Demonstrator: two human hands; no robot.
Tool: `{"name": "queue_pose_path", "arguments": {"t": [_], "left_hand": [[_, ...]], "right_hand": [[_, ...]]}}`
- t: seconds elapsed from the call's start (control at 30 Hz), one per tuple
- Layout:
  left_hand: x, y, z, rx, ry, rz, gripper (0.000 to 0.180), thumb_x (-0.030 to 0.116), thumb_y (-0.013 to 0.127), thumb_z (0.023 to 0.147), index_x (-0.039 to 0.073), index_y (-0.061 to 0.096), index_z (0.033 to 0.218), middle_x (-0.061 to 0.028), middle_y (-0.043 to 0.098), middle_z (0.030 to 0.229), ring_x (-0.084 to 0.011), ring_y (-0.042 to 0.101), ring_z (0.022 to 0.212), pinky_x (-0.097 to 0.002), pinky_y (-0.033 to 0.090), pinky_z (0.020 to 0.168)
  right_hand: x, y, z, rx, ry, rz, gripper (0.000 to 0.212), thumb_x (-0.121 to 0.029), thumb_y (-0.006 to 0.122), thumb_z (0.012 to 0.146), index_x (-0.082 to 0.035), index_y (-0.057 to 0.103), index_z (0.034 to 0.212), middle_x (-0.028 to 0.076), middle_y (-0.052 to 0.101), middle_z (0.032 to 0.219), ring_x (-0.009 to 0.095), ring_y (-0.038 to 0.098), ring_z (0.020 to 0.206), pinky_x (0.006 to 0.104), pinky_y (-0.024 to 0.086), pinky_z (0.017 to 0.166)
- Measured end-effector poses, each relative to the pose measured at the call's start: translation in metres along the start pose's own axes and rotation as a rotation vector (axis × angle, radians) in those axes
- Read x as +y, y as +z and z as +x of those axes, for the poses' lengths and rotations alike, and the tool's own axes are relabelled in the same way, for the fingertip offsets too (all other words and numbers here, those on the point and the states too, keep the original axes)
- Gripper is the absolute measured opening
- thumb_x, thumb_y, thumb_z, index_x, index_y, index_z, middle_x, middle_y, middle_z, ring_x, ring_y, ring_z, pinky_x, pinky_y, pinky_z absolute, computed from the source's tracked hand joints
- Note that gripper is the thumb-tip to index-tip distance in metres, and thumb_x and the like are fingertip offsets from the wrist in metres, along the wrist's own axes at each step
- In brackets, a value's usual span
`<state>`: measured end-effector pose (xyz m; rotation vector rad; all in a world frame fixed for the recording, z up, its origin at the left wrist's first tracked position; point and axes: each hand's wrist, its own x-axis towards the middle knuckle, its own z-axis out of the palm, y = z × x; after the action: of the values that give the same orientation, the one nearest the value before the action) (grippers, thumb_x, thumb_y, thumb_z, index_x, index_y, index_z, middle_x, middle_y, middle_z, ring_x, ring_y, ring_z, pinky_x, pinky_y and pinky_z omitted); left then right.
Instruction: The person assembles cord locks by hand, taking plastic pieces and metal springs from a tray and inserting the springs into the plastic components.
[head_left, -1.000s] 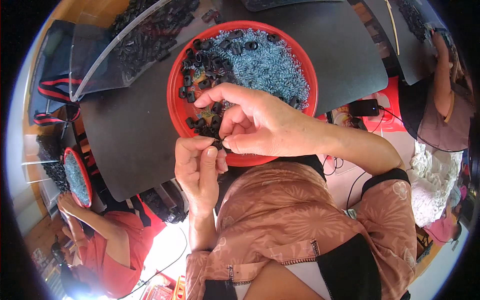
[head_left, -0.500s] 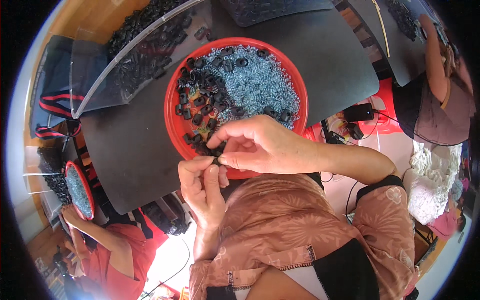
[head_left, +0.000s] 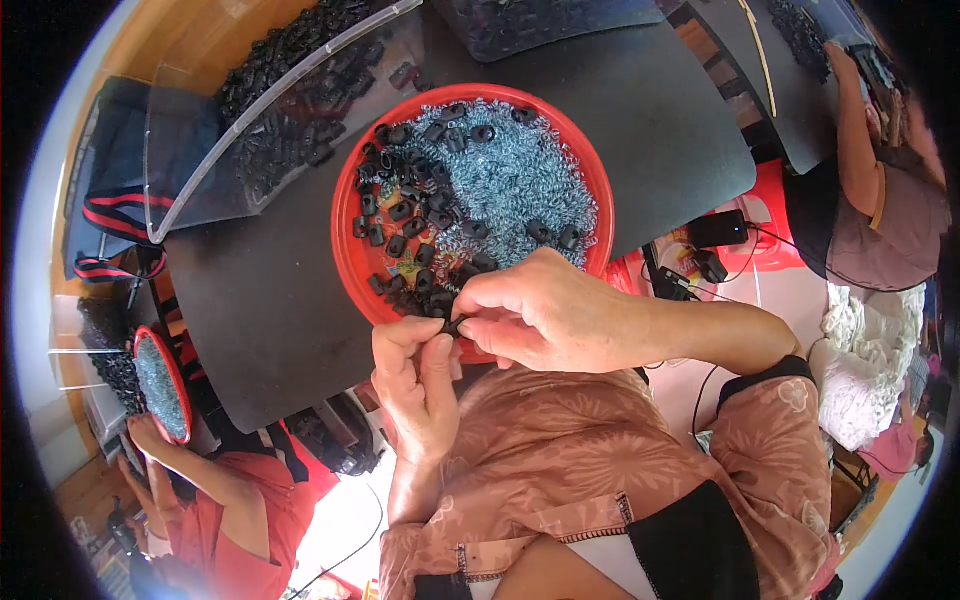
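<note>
Black piece (head_left: 456, 326): located between the fingertips of both hands, over the near part of a round red tray (head_left: 342, 215). Its finer detail is too small and too covered by the fingers to make out.

Left hand (head_left: 415, 390): thumb and forefinger pinched nearly together on the left end of the piece; remaining fingers loosely curled. Right hand (head_left: 560, 320): thumb and forefinger closed on the other end of the same piece, back of the hand facing up. Whether the right hand also grips a spring cannot be told.

Tray contents: a broad heap of silvery springs (head_left: 515, 190) fills the far and right portion; loose black parts (head_left: 400, 211) are scattered along the left and near portion, a few lying on top of the springs. The tray stands on a dark counter (head_left: 670, 130).

Surroundings: at the upper left, a clear bin (head_left: 262, 112) with many black parts visible in and behind it; at the top, a second bin (head_left: 540, 35). To the left, a co-worker in a red top (head_left: 235, 520) has a hand beside a smaller red tray (head_left: 183, 395) that also contains springs
</note>
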<state>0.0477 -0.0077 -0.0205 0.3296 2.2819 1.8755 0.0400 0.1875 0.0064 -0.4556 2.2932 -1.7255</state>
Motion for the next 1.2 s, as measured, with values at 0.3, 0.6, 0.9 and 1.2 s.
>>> {"name": "queue_pose_path", "arguments": {"t": [0.3,0.6,0.9,1.2], "left_hand": [[-0.003,-0.001,0.005,-0.082,0.037,-0.078,0.014,-0.005,0.052,0.093,0.001,0.047,0.104,-0.0052,0.056,0.076,-0.0075,0.048,0.057,-0.0223,0.041,0.053],[0.013,-0.004,0.016,-0.107,-0.138,-0.055,0.013,-0.002,0.048,0.096,0.001,0.048,0.109,-0.0041,0.058,0.074,-0.0068,0.050,0.061,-0.0208,0.042,0.057],[0.011,-0.002,0.012,-0.082,-0.110,-0.130,0.008,0.000,0.046,0.097,0.001,0.046,0.106,-0.0018,0.052,0.076,-0.0045,0.044,0.061,-0.0185,0.033,0.054],[0.005,-0.003,0.005,-0.071,-0.014,-0.180,0.013,-0.006,0.048,0.094,0.003,0.046,0.105,-0.0035,0.054,0.079,-0.0051,0.046,0.062,-0.0190,0.037,0.054]], "right_hand": [[-0.004,-0.010,0.003,-0.041,0.181,0.331,0.016,-0.006,0.059,0.089,0.007,0.059,0.079,0.015,0.066,0.068,0.020,0.069,0.061,0.0318,0.053,0.054],[-0.004,-0.008,0.006,-0.007,0.212,0.358,0.017,-0.007,0.056,0.090,0.008,0.062,0.083,0.017,0.068,0.071,0.022,0.070,0.065,0.0328,0.054,0.058],[0.008,-0.006,0.011,-0.035,0.057,0.129,0.011,-0.005,0.057,0.094,0.006,0.061,0.093,0.009,0.068,0.079,0.014,0.069,0.072,0.0256,0.055,0.061],[-0.004,-0.010,0.012,-0.137,0.256,0.419,0.013,-0.008,0.062,0.092,0.004,0.061,0.088,0.009,0.068,0.078,0.014,0.069,0.069,0.0240,0.055,0.060]]}}
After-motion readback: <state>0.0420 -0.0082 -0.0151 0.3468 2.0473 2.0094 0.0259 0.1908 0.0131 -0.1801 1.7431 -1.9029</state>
